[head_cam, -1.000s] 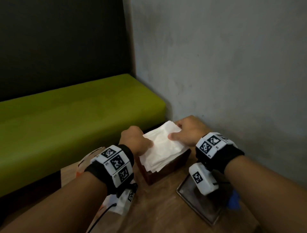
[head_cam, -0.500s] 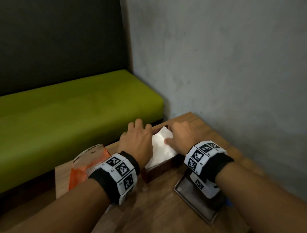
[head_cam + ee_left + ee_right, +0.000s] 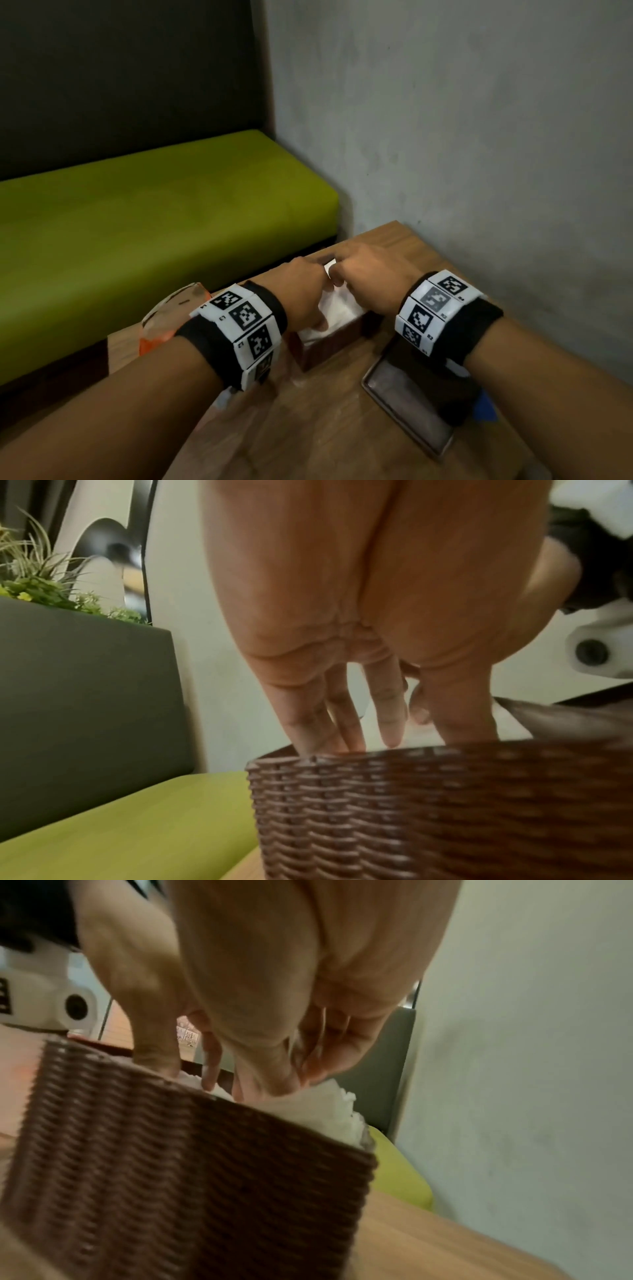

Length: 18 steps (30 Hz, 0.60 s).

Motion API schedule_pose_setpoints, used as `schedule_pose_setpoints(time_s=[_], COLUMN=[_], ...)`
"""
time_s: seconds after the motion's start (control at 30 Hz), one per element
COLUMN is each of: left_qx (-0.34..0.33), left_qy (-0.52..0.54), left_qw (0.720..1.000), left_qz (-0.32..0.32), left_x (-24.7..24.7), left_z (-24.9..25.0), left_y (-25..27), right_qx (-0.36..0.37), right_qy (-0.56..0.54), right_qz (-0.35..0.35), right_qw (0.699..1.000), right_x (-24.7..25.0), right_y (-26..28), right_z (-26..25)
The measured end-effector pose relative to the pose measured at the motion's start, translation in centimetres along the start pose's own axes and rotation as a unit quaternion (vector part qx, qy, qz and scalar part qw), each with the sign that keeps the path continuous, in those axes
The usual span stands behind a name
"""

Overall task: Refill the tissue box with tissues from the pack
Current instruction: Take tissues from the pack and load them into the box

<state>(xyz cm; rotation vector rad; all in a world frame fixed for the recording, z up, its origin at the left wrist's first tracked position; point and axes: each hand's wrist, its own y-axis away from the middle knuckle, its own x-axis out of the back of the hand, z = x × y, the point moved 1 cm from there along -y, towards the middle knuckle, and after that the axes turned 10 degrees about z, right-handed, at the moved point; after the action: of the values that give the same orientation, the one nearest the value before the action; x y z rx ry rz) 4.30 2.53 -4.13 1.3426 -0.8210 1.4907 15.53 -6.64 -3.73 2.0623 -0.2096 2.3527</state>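
A dark brown woven-wicker tissue box (image 3: 334, 344) stands on the light wooden surface (image 3: 308, 428) near the far corner by the grey wall (image 3: 462, 137), and a stack of white folded tissues (image 3: 337, 308) sits inside it, the top showing at the rim. The left hand (image 3: 301, 294) reaches down into the box with straight fingers (image 3: 390, 718) pressing on the tissues at the left side, its grip apart and clamped on nothing. The right hand (image 3: 371, 277) presses the tissues from the other side, fingers (image 3: 260, 1080) pushed against the white stack at the rim, likewise not curled round anything. Left of the box an orange-and-clear plastic tissue pack (image 3: 164, 318) lies on the surface. By the right wrist lies a flat dark rectangular tray (image 3: 404, 407). Beyond the surface runs a green cushioned bench seat (image 3: 154, 222).
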Motion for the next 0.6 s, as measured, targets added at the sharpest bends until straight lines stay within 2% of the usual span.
schedule_pose_setpoints(time_s=[0.23, 0.43, 0.5, 0.53, 0.6], left_qx=[-0.020, -0.005, -0.008, -0.007, 0.001], left_qy=[-0.070, -0.060, -0.052, -0.042, -0.006], left_qw=[0.997, 0.998, 0.999, 0.999, 1.000], left_qz=[-0.021, -0.008, -0.016, -0.015, 0.002], left_x=[-1.3, -2.4, -1.9, -1.7, -1.0], left_z=[0.5, 0.5, 0.5, 0.5, 0.3], left_y=[-0.6, -0.5, -0.3, -0.2, 0.4], right_qx=[-0.041, -0.053, -0.077, -0.103, -0.167], right_qy=[-0.022, -0.029, -0.059, -0.098, -0.178], right_qz=[-0.122, -0.142, -0.117, -0.080, 0.058], right_qw=[0.991, 0.988, 0.988, 0.987, 0.968], right_x=[-0.9, -1.7, -1.8, -1.6, -0.8], right_y=[-1.0, -1.0, -0.7, -0.3, 1.2], right_z=[0.3, 0.0, 0.1, 0.1, 0.7])
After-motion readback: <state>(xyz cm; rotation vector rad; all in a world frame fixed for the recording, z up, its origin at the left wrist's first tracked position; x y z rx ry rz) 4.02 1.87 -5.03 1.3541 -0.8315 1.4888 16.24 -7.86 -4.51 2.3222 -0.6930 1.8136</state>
